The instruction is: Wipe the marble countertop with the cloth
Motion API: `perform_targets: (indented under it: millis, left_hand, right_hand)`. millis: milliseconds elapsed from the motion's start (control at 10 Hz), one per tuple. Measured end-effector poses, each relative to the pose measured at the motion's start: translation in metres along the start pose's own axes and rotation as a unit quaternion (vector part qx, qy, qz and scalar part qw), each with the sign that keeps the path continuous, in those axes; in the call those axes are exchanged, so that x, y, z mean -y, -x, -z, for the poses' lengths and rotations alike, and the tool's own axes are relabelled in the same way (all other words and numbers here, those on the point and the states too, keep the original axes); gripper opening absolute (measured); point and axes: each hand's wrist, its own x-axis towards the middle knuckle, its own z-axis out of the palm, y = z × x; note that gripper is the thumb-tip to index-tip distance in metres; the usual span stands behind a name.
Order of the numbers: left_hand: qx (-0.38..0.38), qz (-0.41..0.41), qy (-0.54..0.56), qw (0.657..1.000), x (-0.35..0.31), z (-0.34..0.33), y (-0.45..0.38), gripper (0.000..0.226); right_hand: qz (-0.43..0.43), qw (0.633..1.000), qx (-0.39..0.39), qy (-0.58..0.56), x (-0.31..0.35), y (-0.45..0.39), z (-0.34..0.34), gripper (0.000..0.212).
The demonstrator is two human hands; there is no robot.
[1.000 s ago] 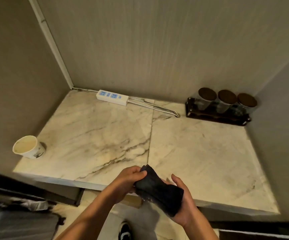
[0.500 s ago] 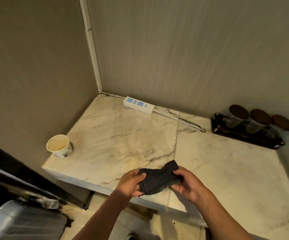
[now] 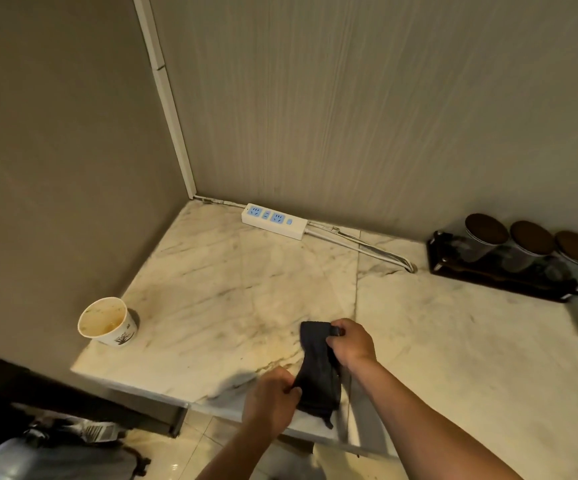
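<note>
- A dark cloth (image 3: 318, 372) is held stretched between two bare hands above the front edge of the marble countertop (image 3: 239, 292), near the seam between its two slabs.
- The cloth's near end is pinched in the closed left hand (image 3: 273, 398), just over the counter's front lip, with a loose corner seen hanging below the edge.
- The far end is gripped in the closed right hand (image 3: 351, 342), which is placed farther in over the stone.
- The cloth's long axis is thus run from the front edge toward the back wall, tilted slightly to the left at its far end; whether the fabric is touching the marble cannot be told.
- A paper cup (image 3: 107, 322) is seen standing upright at the counter's left edge, just beside the side wall and well apart from the hands, with residue visible inside.
- At the back, a white power strip (image 3: 273, 221) with blue sockets is laid along the wall, and its cable (image 3: 360, 247) is trailed rightward across the seam.
- In the far right corner, three jars with brown lids (image 3: 529, 237) are lined up on a dark tray (image 3: 502, 282).
</note>
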Motion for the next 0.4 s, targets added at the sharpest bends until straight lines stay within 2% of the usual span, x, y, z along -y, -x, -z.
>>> perform_targets:
  millis: [100,200,300,400]
  left_hand:
    - [-0.024,-0.029,-0.069,0.997,-0.002,0.000,-0.001,0.010]
    - [-0.025,-0.015,-0.089,0.996,-0.005,0.000,-0.001,0.014]
    - [-0.015,-0.006,-0.089,0.996,-0.009,0.002,-0.001,0.013]
    - [-0.036,0.000,-0.036,0.999,-0.015,0.009,-0.002,0.011]
  right_hand:
    - [0.006,0.999,-0.021,0.043,0.003,0.001,-0.001,0.017]
    - [-0.001,0.996,-0.021,0.082,0.003,0.002,-0.001,0.022]
    - [0.002,0.996,-0.019,0.084,0.002,0.003,0.001,0.026]
    - [0.010,0.998,-0.054,0.038,0.000,0.007,0.011,0.030]
